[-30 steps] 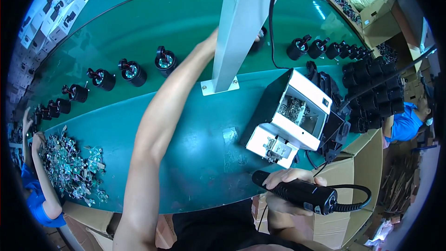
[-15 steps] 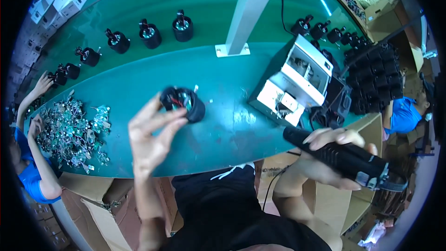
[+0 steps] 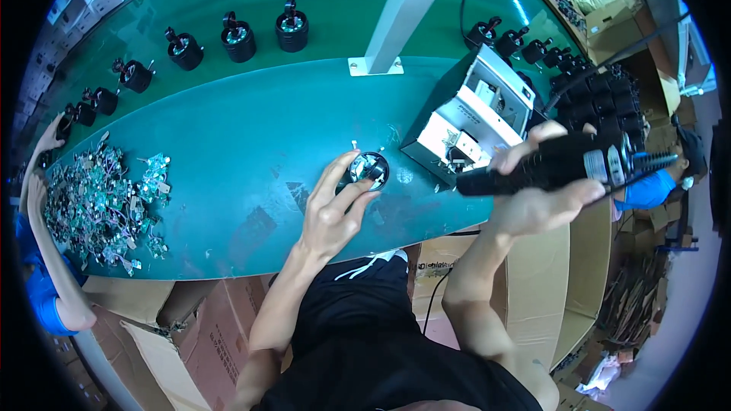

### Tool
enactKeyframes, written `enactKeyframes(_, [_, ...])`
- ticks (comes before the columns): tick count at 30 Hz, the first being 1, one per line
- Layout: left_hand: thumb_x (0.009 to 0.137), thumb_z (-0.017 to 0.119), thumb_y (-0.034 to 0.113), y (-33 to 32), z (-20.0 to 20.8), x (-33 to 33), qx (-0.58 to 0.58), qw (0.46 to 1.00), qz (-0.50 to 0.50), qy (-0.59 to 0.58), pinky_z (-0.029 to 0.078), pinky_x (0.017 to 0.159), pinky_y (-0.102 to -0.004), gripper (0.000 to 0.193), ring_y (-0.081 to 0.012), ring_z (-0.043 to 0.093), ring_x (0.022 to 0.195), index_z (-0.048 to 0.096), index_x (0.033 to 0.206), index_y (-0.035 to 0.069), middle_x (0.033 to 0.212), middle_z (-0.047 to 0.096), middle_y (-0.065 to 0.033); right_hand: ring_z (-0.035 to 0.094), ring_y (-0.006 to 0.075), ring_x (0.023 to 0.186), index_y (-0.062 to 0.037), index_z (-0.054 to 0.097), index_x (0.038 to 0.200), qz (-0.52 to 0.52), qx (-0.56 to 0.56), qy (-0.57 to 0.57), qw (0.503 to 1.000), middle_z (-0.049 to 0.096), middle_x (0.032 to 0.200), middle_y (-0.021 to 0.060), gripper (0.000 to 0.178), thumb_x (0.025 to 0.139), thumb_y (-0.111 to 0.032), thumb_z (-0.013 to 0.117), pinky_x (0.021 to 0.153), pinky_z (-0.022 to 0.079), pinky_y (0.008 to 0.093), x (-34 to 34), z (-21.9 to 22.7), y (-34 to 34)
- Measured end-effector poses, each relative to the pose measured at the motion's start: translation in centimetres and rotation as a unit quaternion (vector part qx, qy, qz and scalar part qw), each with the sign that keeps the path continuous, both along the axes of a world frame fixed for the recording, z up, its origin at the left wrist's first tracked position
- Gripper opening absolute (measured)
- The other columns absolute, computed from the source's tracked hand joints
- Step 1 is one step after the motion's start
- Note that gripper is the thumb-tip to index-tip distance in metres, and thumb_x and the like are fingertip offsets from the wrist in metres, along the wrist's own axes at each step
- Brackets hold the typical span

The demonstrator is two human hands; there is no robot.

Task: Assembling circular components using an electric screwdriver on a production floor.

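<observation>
My left hand (image 3: 331,217) has its fingers and thumb closed around a small round black housing (image 3: 371,170) over the green table. The housing's open top faces up, with pale parts and wires inside. My right hand (image 3: 537,209) is wrapped round a black electric screwdriver (image 3: 567,161), held nearly level. Its nose points left toward the housing, with a gap between them. A coiled cord leaves the screwdriver's right end. Just beyond the nose stands a white and black box that looks like a screw feeder (image 3: 495,122).
Several black housings (image 3: 238,40) stand along the far green belt. A pile of circuit boards with wires (image 3: 99,205) covers the table's left. A metal post (image 3: 403,19) rises at the back. At far left, a co-worker's hand (image 3: 52,135) touches a housing. Black housings (image 3: 601,103) are stacked right.
My left hand has brought the housing right and turned its opening up. The screwdriver has risen slightly and levelled out in my right hand. The housings on the belt have shifted slightly left.
</observation>
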State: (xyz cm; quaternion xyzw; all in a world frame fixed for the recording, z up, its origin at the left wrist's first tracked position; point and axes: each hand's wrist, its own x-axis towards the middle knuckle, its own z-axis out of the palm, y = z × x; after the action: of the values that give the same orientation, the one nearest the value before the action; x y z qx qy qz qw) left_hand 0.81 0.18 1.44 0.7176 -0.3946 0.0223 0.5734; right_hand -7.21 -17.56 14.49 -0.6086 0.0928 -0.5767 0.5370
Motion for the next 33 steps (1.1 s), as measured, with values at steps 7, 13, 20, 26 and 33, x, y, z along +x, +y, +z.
enactKeyframes(7, [0.068, 0.077, -0.004, -0.4, 0.0, 0.0, -0.030, 0.998, -0.003, 0.055, 0.051, 0.088, -0.0331, 0.017, -0.0298, 0.063, 0.106, 0.067, 0.082, -0.004, 0.128, 0.056, -0.0153, 0.054, 0.0149, 0.044, -0.0140, 0.028, 0.142, 0.118, -0.024, -0.152, 0.981, 0.057, 0.093, 0.0154, 0.077, 0.092, -0.073, 0.025, 0.032, 0.044, 0.0265, 0.5, -0.5, 3.5])
enactKeyframes(13, [0.069, 0.077, -0.003, -0.3, -0.7, 0.1, -0.037, 0.996, 0.004, 0.077, 0.052, 0.082, -0.0321, 0.017, -0.0286, 0.063, 0.102, 0.066, 0.082, -0.004, 0.128, 0.056, -0.0152, 0.055, 0.0164, 0.045, -0.0163, 0.027, 0.144, 0.126, -0.012, -0.154, 0.980, 0.056, 0.095, 0.0160, 0.080, 0.089, -0.076, 0.026, 0.032, 0.046, 0.0272, 2.7, -1.5, 4.5])
enactKeyframes(20, [0.069, 0.077, -0.002, -0.3, -0.7, 0.2, -0.029, 0.998, 0.005, 0.063, 0.051, 0.077, -0.0310, 0.017, -0.0274, 0.063, 0.101, 0.066, 0.081, -0.004, 0.127, 0.057, -0.0156, 0.057, 0.0201, 0.046, -0.0206, 0.026, 0.144, 0.139, 0.022, -0.153, 0.978, 0.056, 0.091, 0.0174, 0.085, 0.084, -0.081, 0.029, 0.034, 0.049, 0.0292, 3.4, -1.8, 5.0])
enactKeyframes(26, [0.069, 0.077, -0.001, -0.3, -0.7, 0.4, -0.043, 0.997, 0.000, 0.058, 0.051, 0.077, -0.0313, 0.017, -0.0277, 0.063, 0.101, 0.066, 0.081, -0.004, 0.127, 0.057, -0.0156, 0.059, 0.0218, 0.048, -0.0199, 0.025, 0.144, 0.155, 0.000, -0.152, 0.976, 0.057, 0.092, 0.0177, 0.087, 0.083, -0.081, 0.031, 0.035, 0.050, 0.0305, 2.6, -1.6, 5.1])
enactKeyframes(33, [0.072, 0.076, 0.000, -0.2, -0.8, 0.3, -0.023, 0.999, -0.001, 0.048, 0.052, 0.085, -0.0369, 0.017, -0.0312, 0.063, 0.105, 0.066, 0.086, -0.003, 0.128, 0.054, -0.0146, 0.058, 0.0222, 0.048, -0.0185, 0.026, 0.143, 0.193, -0.022, -0.131, 0.972, 0.058, 0.091, 0.0187, 0.086, 0.083, -0.079, 0.039, 0.036, 0.050, 0.0328, 3.6, -2.1, 5.2])
